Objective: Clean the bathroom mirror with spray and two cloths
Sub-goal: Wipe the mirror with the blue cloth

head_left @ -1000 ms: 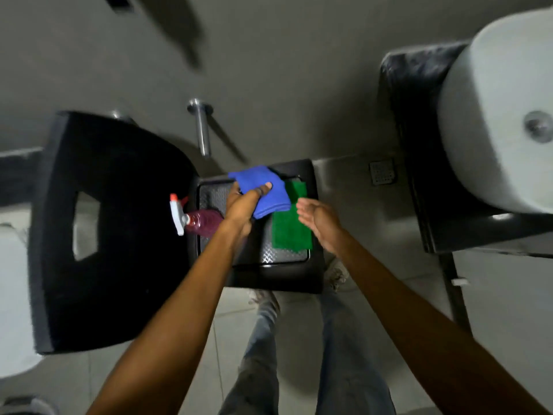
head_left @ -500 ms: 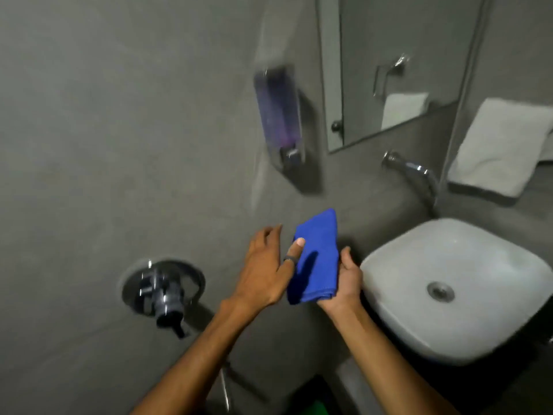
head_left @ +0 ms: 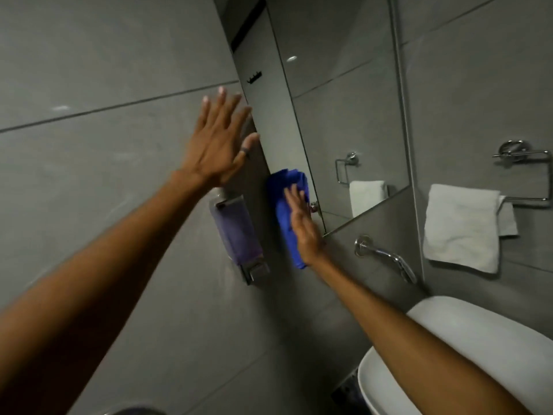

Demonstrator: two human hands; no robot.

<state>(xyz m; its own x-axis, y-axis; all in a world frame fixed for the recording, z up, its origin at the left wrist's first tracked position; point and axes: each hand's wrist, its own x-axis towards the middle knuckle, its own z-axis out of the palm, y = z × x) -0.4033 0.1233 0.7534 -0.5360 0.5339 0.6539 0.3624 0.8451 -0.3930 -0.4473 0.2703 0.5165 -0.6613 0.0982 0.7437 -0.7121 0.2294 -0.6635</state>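
The mirror (head_left: 344, 109) hangs on the grey tiled wall above the sink. A blue cloth (head_left: 284, 211) lies flat against the mirror's lower left corner, pressed there by my right hand (head_left: 302, 226) with its fingers stretched out over it. My left hand (head_left: 220, 139) is raised with fingers spread, holding nothing, its fingertips near the mirror's left edge. The spray bottle and the green cloth are out of view.
A wall soap dispenser (head_left: 236, 235) with purple liquid sits just left of the cloth. A chrome tap (head_left: 386, 256) juts out over the white basin (head_left: 449, 354). A white towel (head_left: 460, 226) hangs on a chrome rail (head_left: 523, 157) at the right.
The blue cloth went from my left hand over the tray to my right hand, then up onto the mirror's lower corner. My left hand let go and rose open. The view swung upward.
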